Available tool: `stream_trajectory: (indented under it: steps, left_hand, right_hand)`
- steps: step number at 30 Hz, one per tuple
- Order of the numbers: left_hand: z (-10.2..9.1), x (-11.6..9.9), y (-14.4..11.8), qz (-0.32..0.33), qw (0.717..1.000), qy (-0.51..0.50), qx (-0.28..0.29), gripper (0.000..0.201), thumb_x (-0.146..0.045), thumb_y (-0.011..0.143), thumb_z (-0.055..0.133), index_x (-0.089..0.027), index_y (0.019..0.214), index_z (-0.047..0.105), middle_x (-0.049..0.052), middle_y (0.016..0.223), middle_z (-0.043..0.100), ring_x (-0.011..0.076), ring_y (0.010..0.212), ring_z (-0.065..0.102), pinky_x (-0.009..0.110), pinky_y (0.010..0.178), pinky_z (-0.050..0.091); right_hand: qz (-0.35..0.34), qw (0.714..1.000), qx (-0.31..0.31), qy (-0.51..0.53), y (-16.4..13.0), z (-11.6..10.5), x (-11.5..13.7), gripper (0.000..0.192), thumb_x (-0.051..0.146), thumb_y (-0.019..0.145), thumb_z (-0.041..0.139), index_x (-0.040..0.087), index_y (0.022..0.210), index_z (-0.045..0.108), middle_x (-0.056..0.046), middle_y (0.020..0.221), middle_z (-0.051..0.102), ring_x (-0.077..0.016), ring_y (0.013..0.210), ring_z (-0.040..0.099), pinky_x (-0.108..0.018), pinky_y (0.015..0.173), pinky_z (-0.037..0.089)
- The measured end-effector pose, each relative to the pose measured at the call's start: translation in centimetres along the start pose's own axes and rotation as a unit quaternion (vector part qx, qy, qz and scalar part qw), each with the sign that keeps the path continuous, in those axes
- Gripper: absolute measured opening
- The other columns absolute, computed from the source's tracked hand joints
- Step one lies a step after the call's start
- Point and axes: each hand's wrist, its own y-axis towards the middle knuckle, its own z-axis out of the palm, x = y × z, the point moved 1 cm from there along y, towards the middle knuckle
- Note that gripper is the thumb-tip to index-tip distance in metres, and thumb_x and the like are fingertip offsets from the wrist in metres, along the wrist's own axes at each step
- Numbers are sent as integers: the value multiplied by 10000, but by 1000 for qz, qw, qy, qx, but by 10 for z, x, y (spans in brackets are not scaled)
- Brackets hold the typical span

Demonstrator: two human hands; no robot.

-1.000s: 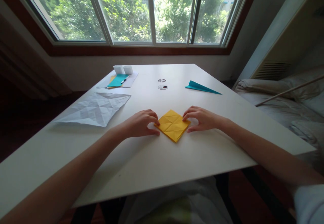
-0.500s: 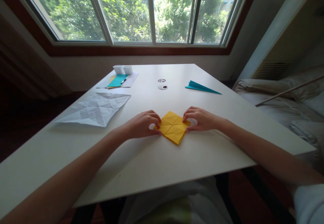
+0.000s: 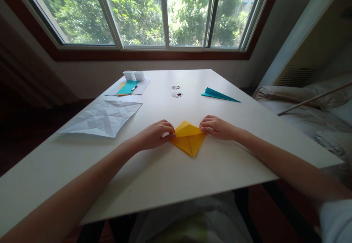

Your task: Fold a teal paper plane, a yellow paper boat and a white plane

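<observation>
Yellow folded paper (image 3: 189, 140) sits right between the two grips, on the counter (image 3: 165, 177), one corner aimed back at the person. Left hand (image 3: 155, 135) has its grip clamped on the left corner, thumb on the near side and fingers curled over from beyond. Right hand (image 3: 218, 128) is clamped on the opposite corner, thumb and fingers bunched together. Looks to me like a fold mid-shaping: a line runs across the paper from one grip to the other, and a short seam goes from there toward the near corner. Can't really tell how many layers are in there. My guess is the next move calls for even tension from both grips so that line doesn't skew, then a firm press along it. Pose-wise, both forearms angle inward from the near side, wrists low, knuckles up, kinda mirrored. Beyond the left grip and further left lies a creased white sheet (image 3: 107, 118); beyond the right grip, a teal folded paper (image 3: 220, 95), well apart from the fingers.
</observation>
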Motion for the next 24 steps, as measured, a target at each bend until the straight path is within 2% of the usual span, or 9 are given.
stream_trajectory:
  steps: [4,6,9,11,13,15,18,20,24]
  left_hand:
    - [6,4,2,-36,999,-6,-20,204,-243,871,426,-171,799,603,65,868,637,171,826,563,288,761,451]
    - [10,5,2,-69,997,-11,-27,171,-230,859,429,-177,938,571,57,891,625,171,814,567,301,754,457]
    - [13,7,2,-103,994,-24,-37,357,-211,841,454,-195,1196,422,51,954,605,178,847,566,326,772,467]
    - [14,5,1,-86,995,-5,-50,405,-192,833,469,-201,1232,400,71,1035,577,196,938,542,350,823,455]
    - [14,1,2,-46,996,45,-54,350,-146,837,450,-210,1180,480,92,1117,533,212,1017,504,364,862,434]
    - [14,-4,2,-3,995,97,-31,353,-91,840,413,-228,1138,543,91,1127,524,212,1023,497,355,860,429]
    - [16,-11,4,38,988,145,26,409,-73,855,388,-256,1191,532,80,1068,561,202,973,523,337,838,430]
    - [18,-13,5,45,984,165,45,415,-97,869,391,-272,1227,507,77,1060,564,199,954,532,334,835,427]
    - [20,-13,5,45,980,190,50,442,-119,881,388,-317,1270,459,67,1053,550,191,928,538,326,823,423]
  right_hand:
    - [18,1000,-18,-9,2,1,1,275,297,905,394,170,826,625,-77,843,654,-176,812,558,-316,772,437]
    - [25,999,-21,-14,2,2,2,246,263,898,403,167,854,626,-81,856,655,-178,815,563,-313,763,446]
    - [53,998,-27,-12,2,4,2,227,241,871,450,175,1028,600,-80,923,658,-190,867,564,-325,770,459]
    - [72,997,-35,-7,1,6,2,348,238,846,495,200,1191,514,-65,953,656,-200,903,558,-349,793,463]
    - [68,997,-41,-12,1,7,2,426,230,837,511,225,1259,457,-62,1003,640,-204,943,546,-371,829,457]
    - [37,998,-41,-32,1,9,3,371,200,849,484,240,1217,506,-72,1073,607,-201,979,531,-375,856,446]
    - [-22,997,-22,-69,2,14,6,331,135,863,422,249,1128,585,-80,1110,581,-195,991,521,-371,870,432]
    - [-50,995,-3,-86,3,17,9,356,123,869,402,257,1147,579,-77,1096,590,-197,977,524,-372,861,430]
    - [-67,994,13,-89,4,21,13,352,153,884,399,254,1181,560,-71,1053,615,-189,912,546,-355,825,434]
